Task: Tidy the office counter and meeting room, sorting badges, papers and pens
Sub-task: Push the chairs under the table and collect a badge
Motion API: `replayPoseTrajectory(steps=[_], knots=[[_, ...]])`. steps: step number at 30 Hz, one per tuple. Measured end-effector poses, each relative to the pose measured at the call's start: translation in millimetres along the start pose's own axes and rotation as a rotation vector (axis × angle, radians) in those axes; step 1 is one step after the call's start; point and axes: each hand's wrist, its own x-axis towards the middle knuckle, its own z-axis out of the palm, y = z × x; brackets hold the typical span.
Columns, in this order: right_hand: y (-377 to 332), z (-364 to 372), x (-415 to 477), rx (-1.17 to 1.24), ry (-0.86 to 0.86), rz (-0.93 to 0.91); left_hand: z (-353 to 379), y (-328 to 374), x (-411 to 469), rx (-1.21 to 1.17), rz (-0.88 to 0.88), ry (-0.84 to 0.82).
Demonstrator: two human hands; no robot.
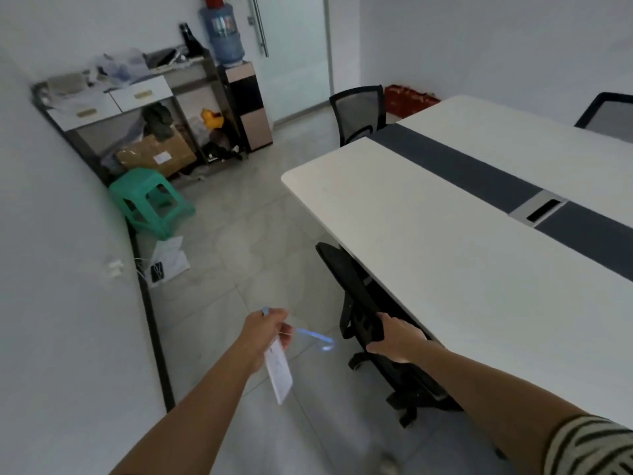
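At six o'clock, a flat white badge [279, 371] on a blue lanyard [317, 337] is pinched by the left hand [265, 332]; at five, a black chair back [344, 279] is gripped by the right hand [397, 339].

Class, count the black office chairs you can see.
3 chairs: one under the table's near side, held by the right hand; one at its far end; one cut off at the right edge. Others may be hidden.
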Motion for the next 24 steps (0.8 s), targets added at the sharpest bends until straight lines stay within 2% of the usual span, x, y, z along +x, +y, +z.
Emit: replayPoseTrajectory(steps=[4, 11, 18, 24], knots=[[-12.4, 6.5, -0.1, -0.052, 0.023, 0.032, -14.3, 8.5, 34.7, 0.063, -0.020, -0.049], [-20.1, 43.0, -40.9, 0.026, 0.089, 0.180, -7.6, 10.8, 65.8, 0.188, 0.004, -0.210], [-24.4, 85.7, -91.2, 0.001, 0.113, 0.200, -22.1, -6.9, 66.7, 0.264, 0.032, -0.220], [-10.4, 110.4, -142.0, -0.043, 0.142, 0.164, -36.0, -42.0, 40.0, 0.345, -0.042, -0.223]])
